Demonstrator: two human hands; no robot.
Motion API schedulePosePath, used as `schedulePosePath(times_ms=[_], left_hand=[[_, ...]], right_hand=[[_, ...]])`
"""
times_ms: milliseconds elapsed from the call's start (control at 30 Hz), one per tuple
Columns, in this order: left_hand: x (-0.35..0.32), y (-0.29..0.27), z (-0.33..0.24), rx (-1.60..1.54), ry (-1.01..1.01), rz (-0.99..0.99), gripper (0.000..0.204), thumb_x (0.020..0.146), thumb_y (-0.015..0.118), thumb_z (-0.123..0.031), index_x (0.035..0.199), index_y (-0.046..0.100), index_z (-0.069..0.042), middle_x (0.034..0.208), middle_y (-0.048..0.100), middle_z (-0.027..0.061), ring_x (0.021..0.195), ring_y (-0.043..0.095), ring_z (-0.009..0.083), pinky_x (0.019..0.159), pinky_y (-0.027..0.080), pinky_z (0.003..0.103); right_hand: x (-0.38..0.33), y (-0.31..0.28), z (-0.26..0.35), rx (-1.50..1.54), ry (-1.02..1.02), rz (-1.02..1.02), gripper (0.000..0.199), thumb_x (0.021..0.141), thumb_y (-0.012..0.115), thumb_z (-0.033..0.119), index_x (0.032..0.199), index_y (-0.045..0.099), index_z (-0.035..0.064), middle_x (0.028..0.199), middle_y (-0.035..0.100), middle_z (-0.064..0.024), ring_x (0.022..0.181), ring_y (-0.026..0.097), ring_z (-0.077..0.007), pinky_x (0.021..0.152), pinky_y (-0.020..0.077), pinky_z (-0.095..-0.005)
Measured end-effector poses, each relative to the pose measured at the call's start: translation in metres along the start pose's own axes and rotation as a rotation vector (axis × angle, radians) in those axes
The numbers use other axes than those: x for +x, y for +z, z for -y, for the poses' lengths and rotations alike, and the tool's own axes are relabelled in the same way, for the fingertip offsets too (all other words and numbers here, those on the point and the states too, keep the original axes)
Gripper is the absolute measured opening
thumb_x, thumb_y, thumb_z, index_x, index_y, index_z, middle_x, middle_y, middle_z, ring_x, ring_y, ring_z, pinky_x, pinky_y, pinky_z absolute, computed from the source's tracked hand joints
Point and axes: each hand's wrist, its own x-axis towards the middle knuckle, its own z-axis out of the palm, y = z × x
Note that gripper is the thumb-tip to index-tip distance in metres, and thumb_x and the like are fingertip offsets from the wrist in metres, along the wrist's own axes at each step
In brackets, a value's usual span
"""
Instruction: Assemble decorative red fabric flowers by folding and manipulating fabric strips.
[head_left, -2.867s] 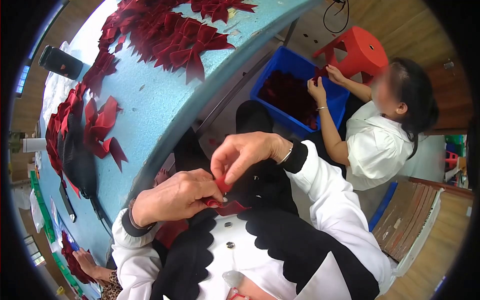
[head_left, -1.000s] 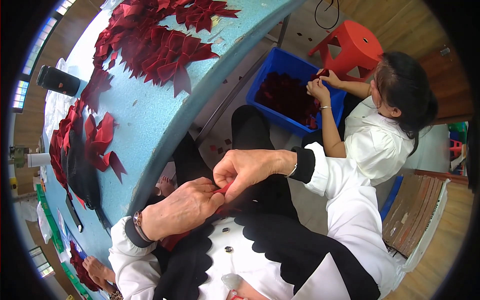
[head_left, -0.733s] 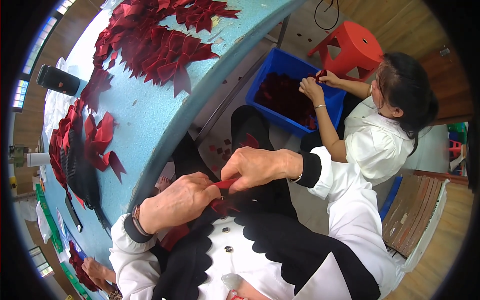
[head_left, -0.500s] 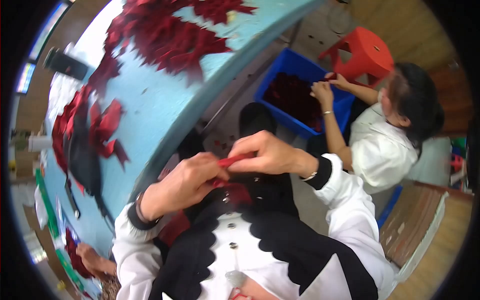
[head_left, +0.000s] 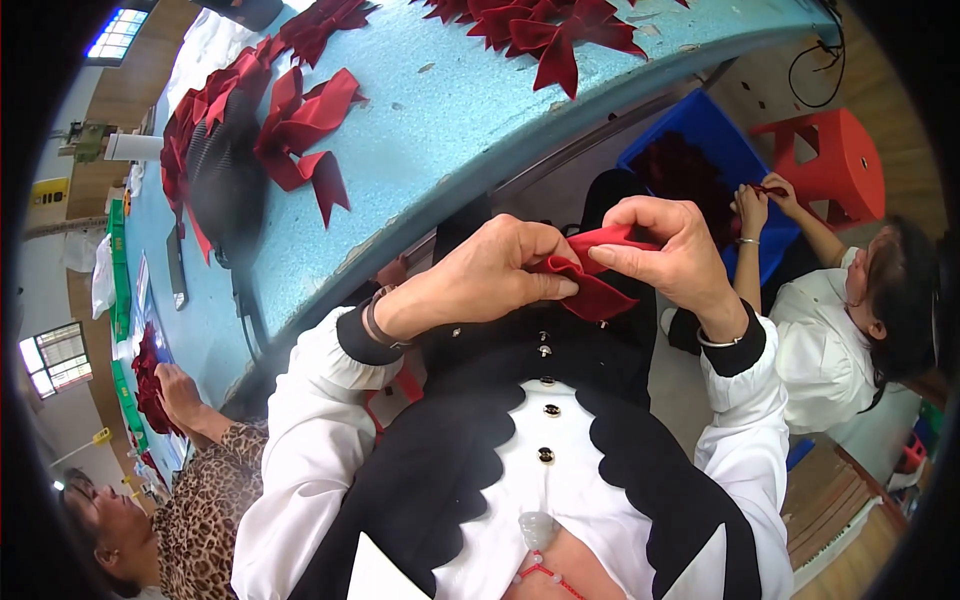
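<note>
Between my two hands, above my lap, is a red velvet ribbon bow [head_left: 597, 292]. My left hand [head_left: 490, 272] pinches its left side between thumb and fingers. With thumb and forefinger, my right hand [head_left: 672, 252] grips a loop at its upper right. Part of the bow hangs below the fingers, and its middle is partly hidden by them. On the blue table to the left lies a finished-looking red bow [head_left: 300, 140] with notched tails, next to a black mesh-patterned object [head_left: 228, 180]. More red bows [head_left: 545, 35] are heaped at the table's far side.
The table's curved edge [head_left: 400, 225] runs close beyond my left arm. At right, a co-worker [head_left: 825, 320] handles dark red ribbon over a blue bin [head_left: 650, 150], beside a red stool [head_left: 825, 160]. Another person in leopard print [head_left: 215, 500] holds red pieces at lower left. A metal blade-like tool [head_left: 177, 265] lies on the table.
My view has shifted, so my hands appear farther right. The ribbon, a narrow folded strip before, now shows spread loops between my fingers. Both hands keep their hold.
</note>
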Motion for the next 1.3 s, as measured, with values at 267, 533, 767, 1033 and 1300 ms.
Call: schedulePosePath(times_ms=[267,533,767,1033,1300], left_hand=[[-0.011,-0.009,0.026,-0.181,-0.054,-0.03,0.013,0.083,0.069,-0.005,0.092,0.065,0.003,0.078,0.067,0.0032,0.074,0.057,0.0055,0.066,0.046,0.023],[-0.027,-0.015,0.052,0.097,0.047,-0.205,0.012,0.079,0.068,-0.001,0.089,0.064,0.002,0.073,0.065,0.0092,0.069,0.06,0.015,0.063,0.047,0.027],[-0.029,-0.019,0.078,0.445,0.38,-0.493,0.014,0.074,0.069,-0.003,0.087,0.064,0.0,0.067,0.059,0.0136,0.069,0.06,0.032,0.063,0.049,0.034],[-0.026,-0.027,0.079,-0.014,0.067,-0.419,0.013,0.081,0.067,-0.006,0.092,0.067,0.001,0.073,0.068,0.0088,0.065,0.062,0.0117,0.059,0.048,0.027],[-0.018,-0.027,0.066,-0.104,0.031,-0.426,0.015,0.084,0.063,-0.005,0.097,0.068,0.002,0.069,0.067,0.0036,0.066,0.058,0.0048,0.057,0.046,0.022]], right_hand=[[0.01,0.014,-0.005,0.049,0.061,0.034,0.019,0.073,0.074,0.004,0.073,0.055,0.0032,0.07,0.052,0.0024,0.067,0.048,-0.0038,0.059,0.0374,-0.0197],[0.024,0.033,0.02,-0.371,0.127,0.237,0.024,0.069,0.074,0.004,0.07,0.05,0.0039,0.068,0.051,-0.0005,0.064,0.047,-0.0106,0.059,0.0364,-0.0271],[0.024,0.068,0.014,-1.039,-0.423,-0.03,0.023,0.065,0.073,0.001,0.072,0.052,0.0032,0.063,0.049,-0.0085,0.058,0.046,-0.0265,0.061,0.0385,-0.0356],[0.02,0.089,0.02,-1.016,-0.486,-0.123,0.018,0.071,0.069,0.001,0.078,0.054,0.0039,0.063,0.047,-0.0081,0.059,0.049,-0.0273,0.065,0.0397,-0.0367],[0.007,0.099,0.024,-1.022,-0.547,-0.189,0.026,0.068,0.072,-0.004,0.089,0.058,0.0005,0.068,0.049,-0.008,0.06,0.049,-0.0254,0.066,0.0412,-0.038]])
